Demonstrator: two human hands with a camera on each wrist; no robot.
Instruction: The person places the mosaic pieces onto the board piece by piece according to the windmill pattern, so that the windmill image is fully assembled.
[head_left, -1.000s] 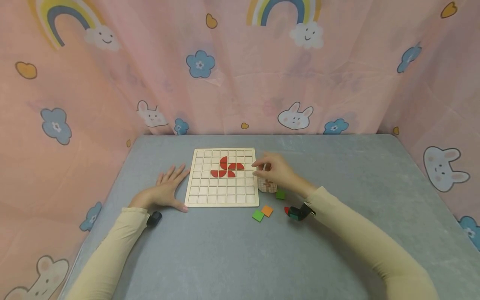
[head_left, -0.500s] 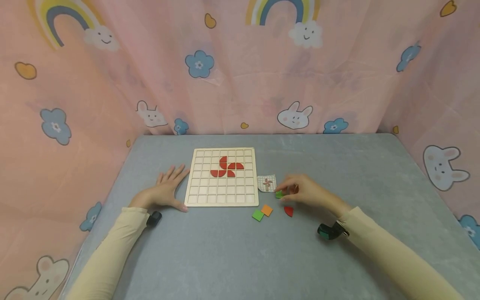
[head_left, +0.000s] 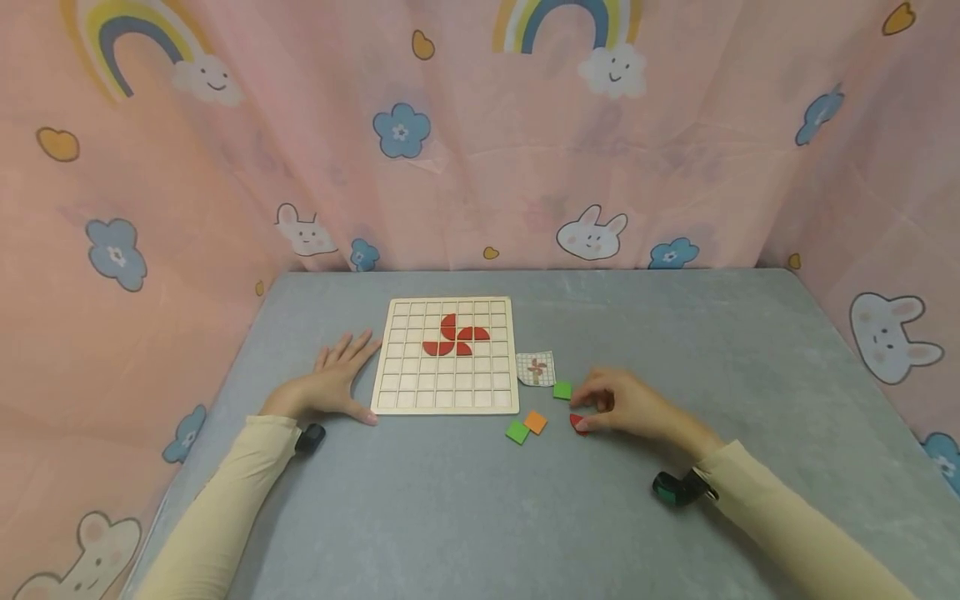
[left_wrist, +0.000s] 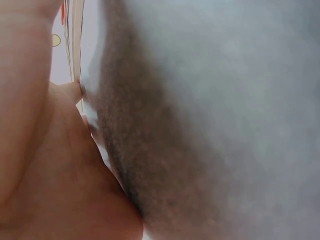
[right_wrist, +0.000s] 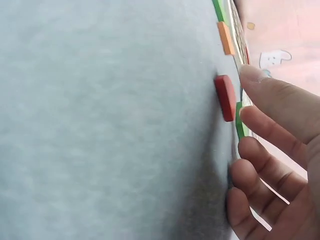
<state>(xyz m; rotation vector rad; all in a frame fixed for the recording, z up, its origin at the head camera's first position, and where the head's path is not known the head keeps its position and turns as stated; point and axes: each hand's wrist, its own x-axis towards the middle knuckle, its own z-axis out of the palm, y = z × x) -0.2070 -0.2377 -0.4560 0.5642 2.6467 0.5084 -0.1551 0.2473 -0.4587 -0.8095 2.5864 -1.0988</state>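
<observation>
A square wooden grid board [head_left: 408, 379] lies on the table, with several red quarter-round pieces [head_left: 480, 334] set in its middle as a pinwheel. My left hand [head_left: 330, 385] rests spread at the board's left edge, its fingertip and thumb touching the frame. At the right, my right hand [head_left: 618, 404] hovers over a loose red quarter-round piece [right_wrist: 226, 97], thumb and fingers apart and nothing between them. Just beyond that piece lies a green square tile [head_left: 562, 391]. The left wrist view shows mostly blurred table and part of the left hand [left_wrist: 60, 175].
A small pattern card [head_left: 536, 368] with a printed grid lies against the board's right side. In front of it are another green square tile [head_left: 517, 432] and an orange square tile [head_left: 536, 422]. A pink printed curtain [head_left: 480, 167] surrounds the grey table [head_left: 450, 500].
My right hand has drawn back from the board's right edge, past the far green tile, to the loose red piece. My left hand has stayed in place.
</observation>
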